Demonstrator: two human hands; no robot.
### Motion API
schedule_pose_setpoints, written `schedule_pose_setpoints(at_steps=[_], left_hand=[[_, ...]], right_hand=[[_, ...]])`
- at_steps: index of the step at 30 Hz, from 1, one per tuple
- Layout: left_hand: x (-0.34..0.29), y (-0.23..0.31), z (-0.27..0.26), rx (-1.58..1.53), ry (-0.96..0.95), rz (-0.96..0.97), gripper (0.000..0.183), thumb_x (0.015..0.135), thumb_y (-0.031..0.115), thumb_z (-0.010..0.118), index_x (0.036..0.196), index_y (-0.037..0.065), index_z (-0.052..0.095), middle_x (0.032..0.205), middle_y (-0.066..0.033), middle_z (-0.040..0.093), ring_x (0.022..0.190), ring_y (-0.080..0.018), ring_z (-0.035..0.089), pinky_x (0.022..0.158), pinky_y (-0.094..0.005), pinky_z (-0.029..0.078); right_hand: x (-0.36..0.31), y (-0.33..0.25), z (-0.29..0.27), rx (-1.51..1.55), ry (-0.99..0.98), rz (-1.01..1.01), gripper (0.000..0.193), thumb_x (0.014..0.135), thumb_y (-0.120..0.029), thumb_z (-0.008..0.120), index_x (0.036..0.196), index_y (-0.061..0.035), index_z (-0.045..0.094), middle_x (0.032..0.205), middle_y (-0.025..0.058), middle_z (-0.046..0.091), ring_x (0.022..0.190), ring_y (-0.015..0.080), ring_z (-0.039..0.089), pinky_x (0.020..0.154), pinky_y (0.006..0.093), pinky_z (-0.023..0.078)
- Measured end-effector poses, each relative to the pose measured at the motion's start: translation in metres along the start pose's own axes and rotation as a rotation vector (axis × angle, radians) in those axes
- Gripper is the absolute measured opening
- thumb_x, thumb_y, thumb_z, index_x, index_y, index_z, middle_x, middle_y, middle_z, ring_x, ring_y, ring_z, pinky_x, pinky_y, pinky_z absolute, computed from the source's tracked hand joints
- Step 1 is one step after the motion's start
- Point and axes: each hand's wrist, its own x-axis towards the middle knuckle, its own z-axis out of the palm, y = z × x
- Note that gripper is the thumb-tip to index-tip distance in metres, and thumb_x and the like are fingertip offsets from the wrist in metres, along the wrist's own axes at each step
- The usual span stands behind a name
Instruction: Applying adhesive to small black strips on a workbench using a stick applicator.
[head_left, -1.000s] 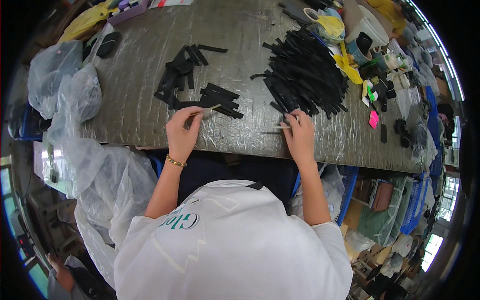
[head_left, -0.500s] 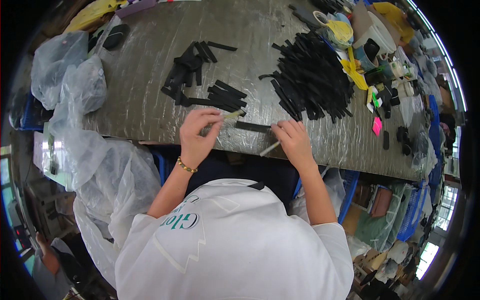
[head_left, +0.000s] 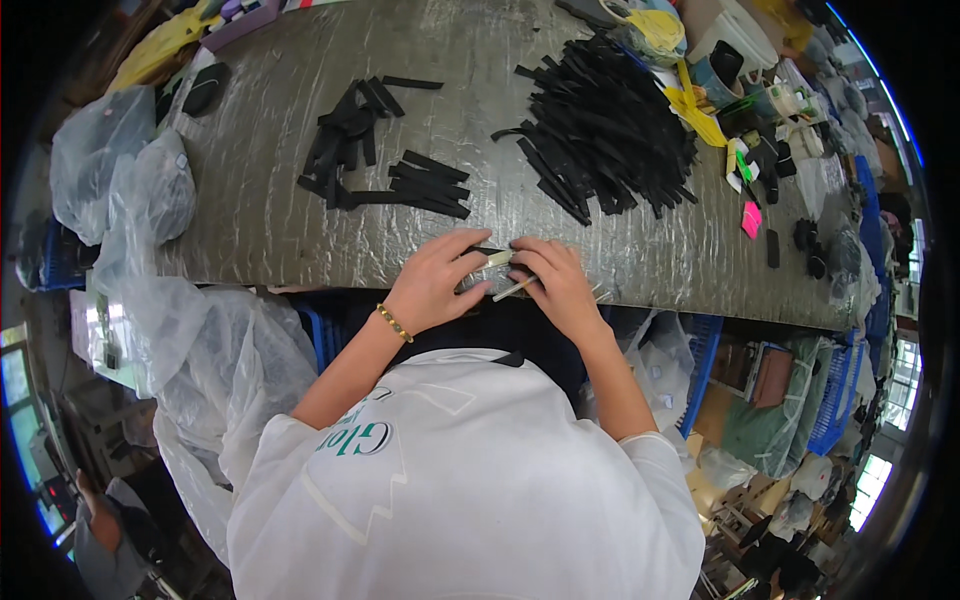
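My left hand (head_left: 438,280) is closed on a short, pale yellowish flat piece (head_left: 496,259) at the table's near edge. Close beside it, my right hand (head_left: 560,290) is closed round a thin, pale pen-like stick (head_left: 514,290) that slants toward the left hand. A black strip (head_left: 486,248) lies between the fingertips, with the pale piece over it; the fingers hide most of it. Just beyond my left hand are several loose black strips (head_left: 430,185), next to a jumbled group of them (head_left: 345,140). A large heap of black strips (head_left: 610,125) lies farther right.
Clear plastic bags (head_left: 150,190) sit at the table's left edge. Along the right side stand cups and containers (head_left: 735,75), with yellow ribbon (head_left: 700,120), a pink piece (head_left: 750,220) and small black items. Blue crates (head_left: 700,370) stand below the table.
My hands have come together over the black strip. The pale piece in my left hand has moved right onto the strip. The table's contents sit slightly farther left and up in view.
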Motion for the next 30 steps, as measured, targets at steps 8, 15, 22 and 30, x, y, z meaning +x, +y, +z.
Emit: schedule_pose_setpoints(at_steps=[8, 15, 22, 30], left_hand=[[-0.005, -0.005, 0.007, 0.044, -0.048, -0.017, 0.022, 0.079, 0.000, 0.065, 0.101, 0.003, 0.069, 0.101, -0.0077, 0.065, 0.095, -0.0286, 0.062, 0.083, -0.0394, 0.052], [-0.003, 0.002, 0.018, 0.016, -0.015, -0.052, 0.030, 0.076, -0.004, 0.065, 0.104, 0.003, 0.069, 0.105, -0.0079, 0.065, 0.096, -0.0285, 0.062, 0.083, -0.0389, 0.052], [0.002, 0.003, 0.023, 0.024, -0.017, -0.040, 0.032, 0.075, -0.004, 0.062, 0.105, 0.004, 0.070, 0.104, -0.0074, 0.065, 0.098, -0.0269, 0.062, 0.084, -0.0376, 0.053], [0.009, 0.005, 0.024, 0.063, -0.046, -0.021, 0.038, 0.073, -0.004, 0.062, 0.108, 0.006, 0.070, 0.097, -0.0061, 0.061, 0.094, -0.0249, 0.060, 0.082, -0.0359, 0.052]], right_hand=[[0.003, -0.009, 0.014, -0.023, 0.241, 0.255, 0.023, 0.085, -0.015, 0.075, 0.102, -0.0027, 0.064, 0.105, 0.0105, 0.062, 0.093, 0.0316, 0.059, 0.079, 0.0410, 0.046], [-0.009, -0.018, 0.025, 0.013, 0.284, 0.453, 0.020, 0.085, -0.014, 0.074, 0.097, -0.0020, 0.063, 0.092, 0.0137, 0.059, 0.084, 0.0363, 0.057, 0.075, 0.0454, 0.045], [-0.009, -0.018, 0.022, -0.088, 0.288, 0.374, 0.017, 0.085, -0.010, 0.075, 0.096, -0.0014, 0.066, 0.090, 0.0128, 0.060, 0.083, 0.0346, 0.059, 0.074, 0.0430, 0.047], [-0.005, -0.011, 0.007, 0.160, 0.263, 0.433, 0.013, 0.091, -0.011, 0.068, 0.098, -0.0007, 0.064, 0.093, 0.0150, 0.059, 0.083, 0.0366, 0.057, 0.078, 0.0419, 0.046]])
